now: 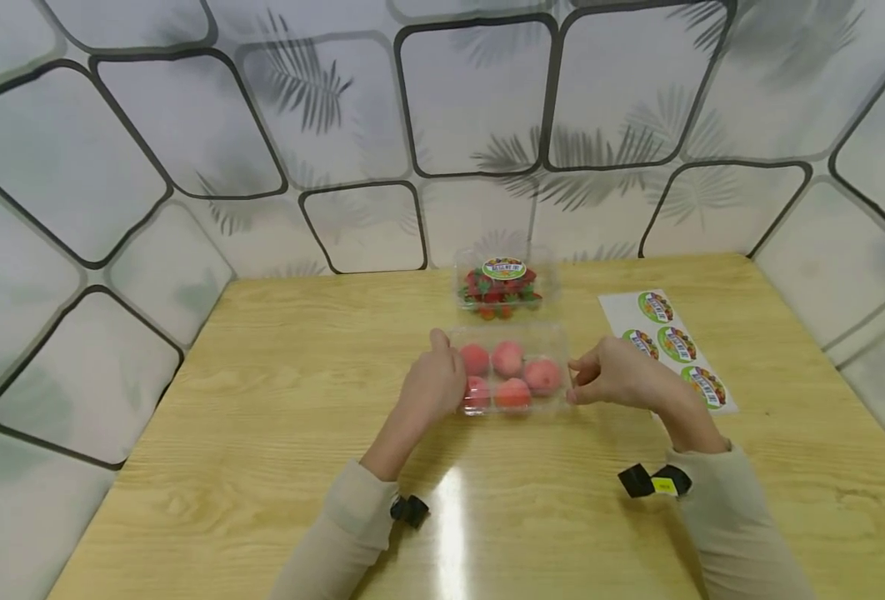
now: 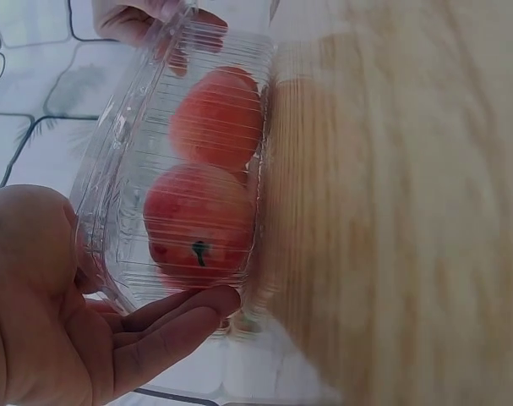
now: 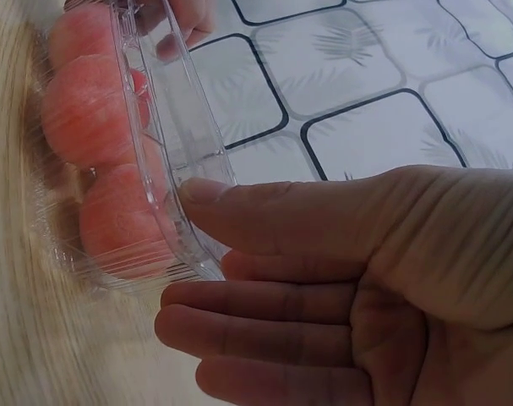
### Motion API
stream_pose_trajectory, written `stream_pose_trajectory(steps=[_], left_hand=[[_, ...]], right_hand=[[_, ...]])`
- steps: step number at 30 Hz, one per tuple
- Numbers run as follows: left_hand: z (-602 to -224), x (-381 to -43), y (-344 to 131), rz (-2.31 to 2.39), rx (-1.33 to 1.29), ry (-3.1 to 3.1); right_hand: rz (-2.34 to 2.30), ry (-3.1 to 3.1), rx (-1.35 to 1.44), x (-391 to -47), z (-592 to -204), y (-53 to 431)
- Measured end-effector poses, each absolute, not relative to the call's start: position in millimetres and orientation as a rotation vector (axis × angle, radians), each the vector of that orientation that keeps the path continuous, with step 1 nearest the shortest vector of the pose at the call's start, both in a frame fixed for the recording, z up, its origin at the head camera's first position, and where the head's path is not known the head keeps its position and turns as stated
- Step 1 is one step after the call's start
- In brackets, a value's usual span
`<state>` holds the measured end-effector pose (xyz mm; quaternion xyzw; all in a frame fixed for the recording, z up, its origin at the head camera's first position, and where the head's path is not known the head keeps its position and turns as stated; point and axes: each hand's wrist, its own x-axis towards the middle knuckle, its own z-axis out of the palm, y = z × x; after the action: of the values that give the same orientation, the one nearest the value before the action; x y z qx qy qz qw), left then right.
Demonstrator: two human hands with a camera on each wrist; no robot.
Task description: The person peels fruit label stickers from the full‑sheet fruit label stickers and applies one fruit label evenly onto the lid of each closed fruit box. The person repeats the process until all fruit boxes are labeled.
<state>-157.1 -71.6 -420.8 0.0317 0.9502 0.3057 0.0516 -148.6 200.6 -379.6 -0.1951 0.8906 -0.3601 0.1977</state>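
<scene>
A clear plastic clamshell box of several pink peaches lies on the table between my two hands. My left hand grips its left end; in the left wrist view the thumb lies by the lid rim and the fingers reach along the ribbed side wall. At the opposite end my right hand pinches the rim between thumb and forefinger, and its other fingers extend below. The lid lies over the peaches.
Behind stands a second clear box of strawberries with an oval label on its lid. A white sheet of round fruit stickers lies right, partly behind my right hand. A patterned wall covering borders the wooden table.
</scene>
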Motion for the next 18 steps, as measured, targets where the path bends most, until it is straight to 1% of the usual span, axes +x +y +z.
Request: stream_pose_trajectory(steps=[18], left_hand=[[-422.7, -155.4, -75.0, 1.025, 0.157, 2.864]], right_hand=[[-0.930, 2.543, -0.522, -145.5, -375.9, 198.8]])
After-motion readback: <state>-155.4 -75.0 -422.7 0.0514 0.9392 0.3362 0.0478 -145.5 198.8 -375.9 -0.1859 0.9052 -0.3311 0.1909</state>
